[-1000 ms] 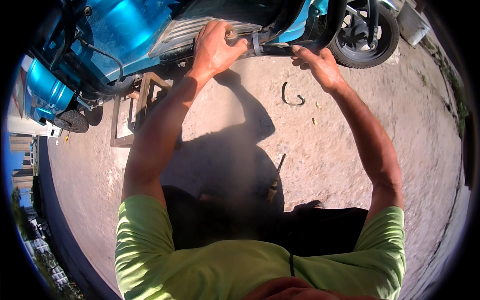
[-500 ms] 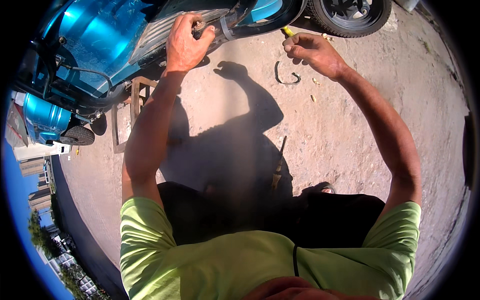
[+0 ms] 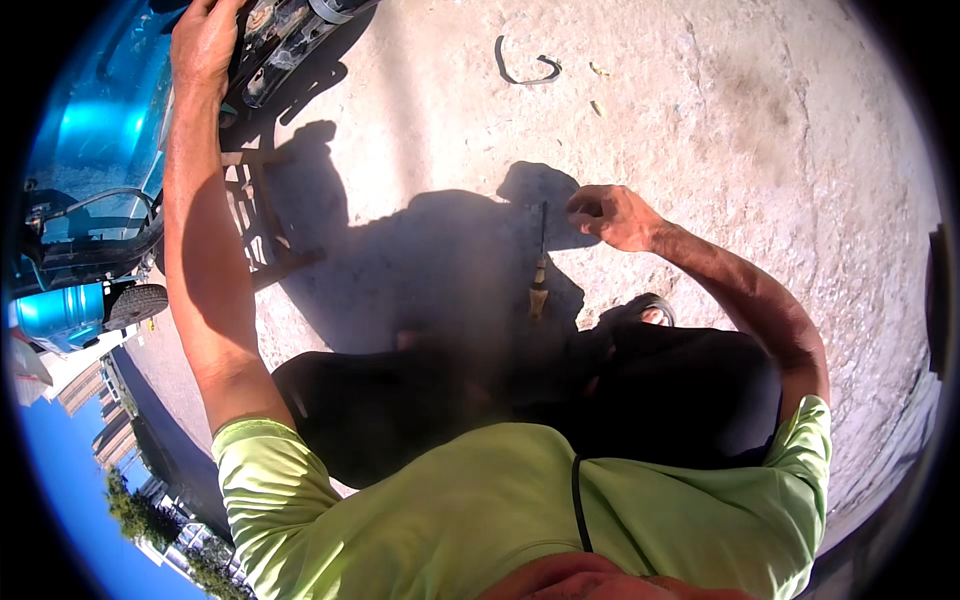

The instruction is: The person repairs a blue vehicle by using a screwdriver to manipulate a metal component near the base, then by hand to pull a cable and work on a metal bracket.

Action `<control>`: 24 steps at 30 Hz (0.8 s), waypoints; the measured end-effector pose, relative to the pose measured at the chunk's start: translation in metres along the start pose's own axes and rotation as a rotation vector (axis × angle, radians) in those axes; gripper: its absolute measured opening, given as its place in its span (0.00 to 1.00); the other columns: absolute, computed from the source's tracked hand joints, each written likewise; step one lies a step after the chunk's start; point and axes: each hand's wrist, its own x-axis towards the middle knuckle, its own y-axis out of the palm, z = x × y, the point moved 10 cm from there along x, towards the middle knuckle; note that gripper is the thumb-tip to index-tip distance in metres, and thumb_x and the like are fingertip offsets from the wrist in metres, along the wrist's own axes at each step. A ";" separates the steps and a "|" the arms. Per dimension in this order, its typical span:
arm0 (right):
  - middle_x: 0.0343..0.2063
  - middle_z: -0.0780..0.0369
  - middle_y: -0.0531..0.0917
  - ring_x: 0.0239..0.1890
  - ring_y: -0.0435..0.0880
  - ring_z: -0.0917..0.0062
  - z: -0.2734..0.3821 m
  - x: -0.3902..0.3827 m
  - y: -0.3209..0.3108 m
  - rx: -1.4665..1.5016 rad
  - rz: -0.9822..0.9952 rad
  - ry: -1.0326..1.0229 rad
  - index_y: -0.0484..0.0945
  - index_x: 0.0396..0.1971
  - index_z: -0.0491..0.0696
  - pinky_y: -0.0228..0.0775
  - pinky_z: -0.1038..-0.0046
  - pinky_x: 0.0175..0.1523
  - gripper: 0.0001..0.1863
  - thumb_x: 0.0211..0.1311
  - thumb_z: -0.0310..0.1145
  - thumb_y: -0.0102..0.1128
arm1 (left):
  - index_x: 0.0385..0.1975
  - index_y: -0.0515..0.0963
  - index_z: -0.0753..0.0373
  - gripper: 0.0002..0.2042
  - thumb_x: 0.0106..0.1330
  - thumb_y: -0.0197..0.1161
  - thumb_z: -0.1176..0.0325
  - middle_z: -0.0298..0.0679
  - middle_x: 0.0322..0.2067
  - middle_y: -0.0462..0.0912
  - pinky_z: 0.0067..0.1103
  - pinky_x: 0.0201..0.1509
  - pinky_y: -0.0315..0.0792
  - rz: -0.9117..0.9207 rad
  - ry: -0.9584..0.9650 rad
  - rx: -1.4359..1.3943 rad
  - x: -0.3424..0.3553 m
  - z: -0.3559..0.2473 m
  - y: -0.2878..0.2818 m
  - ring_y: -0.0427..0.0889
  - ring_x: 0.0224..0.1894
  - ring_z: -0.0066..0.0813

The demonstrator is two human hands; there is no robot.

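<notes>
My left hand [image 3: 204,52] reaches up at the top left, against the dark edge of a blue vehicle [image 3: 95,110]. Its fingers are bent and partly cut off by the upper edge of the view, so what they hold is hidden. My right hand [image 3: 620,218] hovers over the ground at the right, fingers curled toward the thumb with nothing visible in them. Just left of it, a screwdriver [image 3: 538,300] with a light handle lies on the ground in my shadow, its thin dark shaft pointing away from me.
A curved black strip [image 3: 520,80] lies on the rough concrete [image 3: 700,130], with small yellowish scraps [image 3: 598,107] beside it. A rusty metal frame [image 3: 262,215] stands by my left forearm. Further left is a blue vehicle part with a wheel [image 3: 137,304]. My shoe [image 3: 655,312] shows near my knee.
The view has tilted down, taking the black wheel and yellow object out of sight. My right hand has come back toward me, near the screwdriver. My left hand remains at the vehicle.
</notes>
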 end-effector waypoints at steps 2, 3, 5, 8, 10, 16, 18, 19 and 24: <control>0.36 0.55 0.87 0.39 0.87 0.65 0.014 -0.004 0.039 -0.057 0.063 -0.098 0.80 0.48 0.45 0.78 0.67 0.46 0.18 0.62 0.39 0.62 | 0.47 0.81 0.60 0.17 0.65 0.66 0.56 0.37 0.42 0.84 0.24 0.53 0.69 0.032 -0.066 -0.076 0.012 0.036 -0.009 0.79 0.46 0.26; 0.33 0.56 0.87 0.36 0.87 0.64 0.008 -0.002 0.064 -0.097 0.077 -0.137 0.79 0.50 0.47 0.77 0.66 0.43 0.20 0.60 0.40 0.63 | 0.50 0.81 0.60 0.19 0.65 0.68 0.55 0.38 0.47 0.85 0.26 0.59 0.69 0.038 -0.088 -0.087 0.017 0.040 -0.019 0.81 0.52 0.29; 0.28 0.57 0.86 0.35 0.87 0.61 -0.004 -0.011 0.102 -0.062 0.081 -0.141 0.77 0.53 0.50 0.77 0.61 0.40 0.23 0.59 0.42 0.63 | 0.44 0.84 0.61 0.16 0.65 0.68 0.56 0.37 0.44 0.85 0.23 0.58 0.68 0.055 -0.075 -0.010 0.009 0.028 0.008 0.80 0.49 0.26; 0.29 0.54 0.86 0.32 0.85 0.55 0.000 -0.009 0.140 -0.043 0.174 -0.136 0.76 0.53 0.48 0.76 0.56 0.40 0.23 0.61 0.45 0.60 | 0.45 0.84 0.64 0.18 0.65 0.67 0.55 0.38 0.39 0.86 0.21 0.50 0.72 0.082 0.110 0.365 0.002 -0.002 0.014 0.81 0.42 0.25; 0.31 0.52 0.85 0.32 0.85 0.53 -0.001 -0.006 0.148 -0.074 0.134 -0.160 0.76 0.49 0.47 0.77 0.55 0.40 0.22 0.61 0.45 0.59 | 0.44 0.84 0.64 0.17 0.66 0.66 0.56 0.38 0.39 0.85 0.21 0.49 0.72 0.087 0.043 0.377 0.004 0.003 0.011 0.80 0.42 0.25; 0.32 0.51 0.85 0.36 0.86 0.54 0.000 0.000 0.153 -0.158 0.170 -0.179 0.76 0.40 0.45 0.77 0.54 0.43 0.19 0.59 0.45 0.60 | 0.44 0.82 0.68 0.14 0.71 0.62 0.62 0.40 0.42 0.86 0.22 0.54 0.72 0.007 -0.034 0.255 0.000 0.007 0.013 0.81 0.45 0.25; 0.31 0.51 0.85 0.37 0.85 0.54 0.007 -0.004 0.146 -0.106 0.152 -0.245 0.75 0.40 0.43 0.77 0.55 0.42 0.20 0.58 0.45 0.62 | 0.45 0.82 0.69 0.14 0.72 0.61 0.63 0.40 0.42 0.86 0.22 0.54 0.72 0.009 -0.028 0.250 -0.001 0.006 0.014 0.81 0.45 0.25; 0.31 0.51 0.84 0.36 0.85 0.53 0.010 -0.005 0.140 -0.032 0.135 -0.255 0.74 0.40 0.44 0.77 0.55 0.41 0.19 0.57 0.43 0.62 | 0.45 0.82 0.69 0.14 0.72 0.60 0.63 0.40 0.42 0.86 0.22 0.54 0.73 0.011 -0.025 0.247 -0.001 0.005 0.014 0.81 0.45 0.24; 0.32 0.51 0.82 0.36 0.84 0.53 0.024 -0.001 0.089 0.261 -0.010 -0.270 0.72 0.43 0.44 0.76 0.56 0.43 0.17 0.54 0.32 0.61 | 0.45 0.81 0.69 0.14 0.75 0.56 0.63 0.39 0.42 0.84 0.21 0.52 0.72 0.030 -0.047 0.121 0.000 0.010 0.011 0.79 0.44 0.24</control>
